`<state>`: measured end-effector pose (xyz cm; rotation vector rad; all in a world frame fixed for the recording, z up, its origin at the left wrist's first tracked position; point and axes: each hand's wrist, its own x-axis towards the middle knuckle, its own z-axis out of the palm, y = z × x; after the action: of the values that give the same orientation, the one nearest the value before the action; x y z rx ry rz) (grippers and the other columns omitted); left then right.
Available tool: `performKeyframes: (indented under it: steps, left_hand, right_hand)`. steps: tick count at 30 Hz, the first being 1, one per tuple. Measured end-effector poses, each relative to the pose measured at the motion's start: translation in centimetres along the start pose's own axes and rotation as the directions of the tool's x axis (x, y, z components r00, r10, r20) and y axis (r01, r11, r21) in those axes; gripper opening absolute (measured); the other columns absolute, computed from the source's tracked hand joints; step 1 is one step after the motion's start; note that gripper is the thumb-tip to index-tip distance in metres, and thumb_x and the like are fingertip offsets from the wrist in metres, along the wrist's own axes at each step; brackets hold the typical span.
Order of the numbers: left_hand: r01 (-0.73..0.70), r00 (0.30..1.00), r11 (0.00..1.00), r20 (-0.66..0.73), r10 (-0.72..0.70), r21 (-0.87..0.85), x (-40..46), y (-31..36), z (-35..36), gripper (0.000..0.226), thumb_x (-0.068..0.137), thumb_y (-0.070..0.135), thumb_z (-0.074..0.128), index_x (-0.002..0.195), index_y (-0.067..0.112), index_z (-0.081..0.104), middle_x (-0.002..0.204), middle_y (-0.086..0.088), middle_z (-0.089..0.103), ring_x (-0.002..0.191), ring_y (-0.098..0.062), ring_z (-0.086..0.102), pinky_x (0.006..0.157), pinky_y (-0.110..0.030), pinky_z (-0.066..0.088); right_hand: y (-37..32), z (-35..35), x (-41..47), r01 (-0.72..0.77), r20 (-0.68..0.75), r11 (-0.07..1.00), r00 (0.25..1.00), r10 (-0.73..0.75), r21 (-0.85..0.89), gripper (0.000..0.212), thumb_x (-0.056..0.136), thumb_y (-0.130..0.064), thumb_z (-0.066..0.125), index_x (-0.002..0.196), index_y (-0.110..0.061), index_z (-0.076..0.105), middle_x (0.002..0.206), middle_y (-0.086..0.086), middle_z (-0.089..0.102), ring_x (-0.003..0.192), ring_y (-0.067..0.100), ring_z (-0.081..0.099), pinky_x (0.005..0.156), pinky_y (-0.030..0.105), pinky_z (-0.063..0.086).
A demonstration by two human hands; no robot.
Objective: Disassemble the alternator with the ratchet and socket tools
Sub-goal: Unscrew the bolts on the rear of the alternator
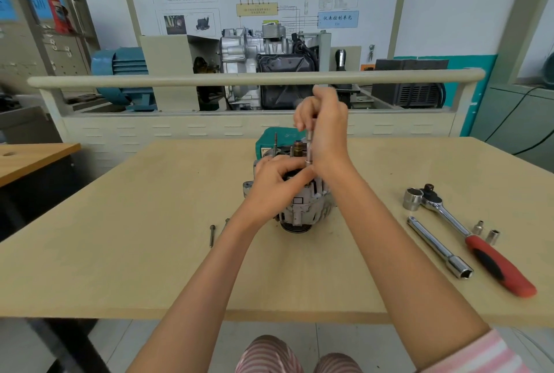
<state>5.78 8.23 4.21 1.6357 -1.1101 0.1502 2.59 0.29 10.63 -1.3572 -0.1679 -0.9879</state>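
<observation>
A grey metal alternator stands upright on the wooden table, pulley end down. My left hand grips its top rim. My right hand is closed around a thin metal driver tool held upright, its lower end meeting the alternator's top beside my left thumb. Another long bolt sticks up from the far side of the housing. A red-handled ratchet with a large socket lies to the right.
A chrome extension bar lies beside the ratchet, with two small sockets near its handle. Two removed long bolts lie left of the alternator. A green box sits behind it. A beige rail and engine display stand beyond the table.
</observation>
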Motion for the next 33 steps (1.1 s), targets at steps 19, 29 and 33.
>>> performKeyframes:
  steps: [19,29,33]
  left_hand:
    - [-0.032,0.999,0.999,-0.001,0.032,-0.036,0.0,-0.2,-0.1,0.036,0.089,0.017,0.058,0.057,0.006,0.049,0.053,-0.003,0.035,0.053,-0.009,0.032,0.059,-0.027,0.024]
    - [0.052,0.997,0.993,-0.042,-0.057,-0.106,-0.1,-1.0,-0.1,0.028,0.075,-0.011,0.050,0.052,0.004,0.044,0.045,0.004,0.040,0.050,-0.013,0.035,0.054,-0.030,0.026]
    - [0.003,1.000,0.999,0.002,-0.003,-0.037,0.0,-0.3,-0.2,0.037,0.081,0.015,0.055,0.047,0.028,0.050,0.046,0.013,0.039,0.050,-0.002,0.033,0.064,-0.030,0.023]
  right_hand:
    - [-0.4,-0.9,0.4,-0.044,0.089,0.998,0.995,0.041,0.033,0.058,0.094,-0.010,0.033,0.037,-0.014,0.032,0.040,0.001,0.033,0.048,0.015,0.033,0.063,0.025,0.039]
    - [1.6,0.8,-2.8,0.157,-0.005,0.260,0.847,-0.531,-0.953,0.029,0.087,-0.027,0.040,0.068,-0.012,0.055,0.071,0.001,0.050,0.074,0.019,0.042,0.083,0.032,0.028]
    - [0.5,0.2,-1.2,0.218,-0.022,0.841,0.965,-0.262,-0.495,0.039,0.085,-0.020,0.040,0.048,-0.016,0.032,0.049,-0.002,0.033,0.056,0.018,0.035,0.067,0.030,0.032]
